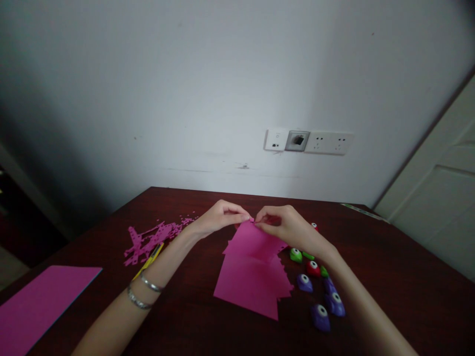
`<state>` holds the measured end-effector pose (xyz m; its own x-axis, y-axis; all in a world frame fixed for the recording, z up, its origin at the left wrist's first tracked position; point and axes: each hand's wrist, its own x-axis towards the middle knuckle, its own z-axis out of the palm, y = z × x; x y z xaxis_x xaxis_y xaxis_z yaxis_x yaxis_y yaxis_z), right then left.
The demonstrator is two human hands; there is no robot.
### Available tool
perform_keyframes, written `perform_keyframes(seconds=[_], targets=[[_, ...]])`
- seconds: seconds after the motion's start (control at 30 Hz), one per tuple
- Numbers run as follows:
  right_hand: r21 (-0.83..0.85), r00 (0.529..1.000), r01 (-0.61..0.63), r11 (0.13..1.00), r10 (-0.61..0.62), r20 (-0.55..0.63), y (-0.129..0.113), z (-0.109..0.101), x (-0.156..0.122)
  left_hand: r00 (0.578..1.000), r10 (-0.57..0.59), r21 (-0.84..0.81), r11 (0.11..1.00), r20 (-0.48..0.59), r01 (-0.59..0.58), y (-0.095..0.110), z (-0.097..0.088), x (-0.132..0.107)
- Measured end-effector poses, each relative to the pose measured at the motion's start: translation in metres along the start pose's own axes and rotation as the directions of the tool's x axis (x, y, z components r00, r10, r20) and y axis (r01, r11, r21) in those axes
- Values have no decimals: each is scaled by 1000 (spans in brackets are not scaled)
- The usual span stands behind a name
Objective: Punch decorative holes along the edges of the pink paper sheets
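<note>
My left hand [218, 218] and my right hand [287, 225] meet above the far end of a pink paper sheet [245, 282]. Both are closed in a pinch, fingertips almost touching, on a small pink paper piece [252, 219]. Whether that piece is joined to the sheet, I cannot tell. The sheet has ragged, notched edges and seems to lie in overlapping layers. Beside my right forearm stand several small craft punches with eye designs: a green punch [296, 255], a red punch [313, 268] and a purple punch [320, 317] among them. My right arm partly hides others.
Pink paper scraps [156, 240] lie heaped at the left, with a yellow cutter [150, 259] partly under my left forearm. A stack of pink paper [48, 301] sits at the table's near left. Behind the dark red table [371, 262] rises a wall with sockets [328, 142].
</note>
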<state>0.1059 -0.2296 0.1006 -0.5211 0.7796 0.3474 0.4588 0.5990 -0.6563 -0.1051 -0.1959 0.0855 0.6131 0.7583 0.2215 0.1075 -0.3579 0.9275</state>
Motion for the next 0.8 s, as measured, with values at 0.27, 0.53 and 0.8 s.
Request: perform_keyframes(seconds=[0.27,0.53,0.8], targets=[[37,998,-44,998,42,48,-1,0,-1,999,-47,-78,996,-12,46,-7,3,2],[69,996,-84,994,81,47,-13,-2,-2,994,-112,-198,974,-14,107,0,4,-1],[82,990,-108,991,99,104,-16,0,-4,967,-222,-320,914,127,252,-7,4,-1]])
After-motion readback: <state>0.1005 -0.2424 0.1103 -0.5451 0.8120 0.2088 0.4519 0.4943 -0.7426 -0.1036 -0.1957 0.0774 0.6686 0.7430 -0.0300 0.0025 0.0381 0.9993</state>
